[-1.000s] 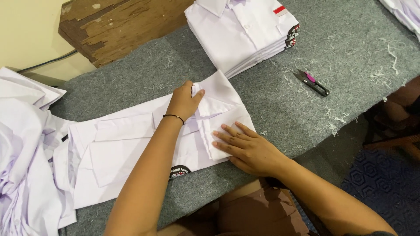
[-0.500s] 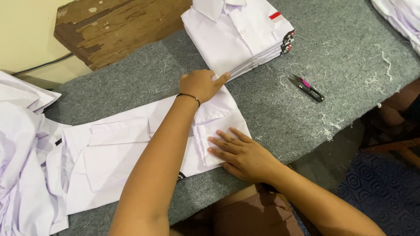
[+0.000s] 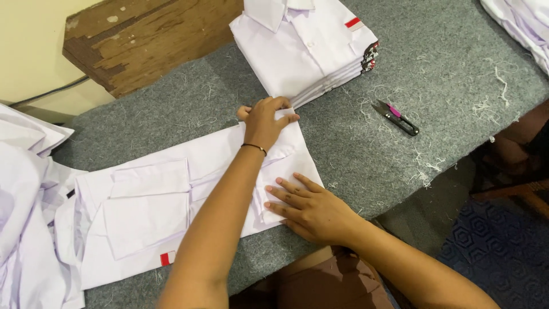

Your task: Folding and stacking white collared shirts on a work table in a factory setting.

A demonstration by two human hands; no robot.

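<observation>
White shirt (image 3: 171, 212) lying flat on the grey desk (image 3: 354, 154), partly folded; left hand (image 3: 266, 120) closes its grip on the far edge of the shirt's end, right hand (image 3: 311, 209) presses open-palmed on the near edge. Beyond: stack of folded shirts (image 3: 306, 48); thread snips (image 3: 396, 117) to the right

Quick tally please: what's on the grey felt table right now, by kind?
White shirt being folded flat under both hands: 1
Stack of folded white shirts: 1
Heaps of loose white shirts, left and top right: 2
Black thread snips with pink grip: 1
Total: 5
</observation>
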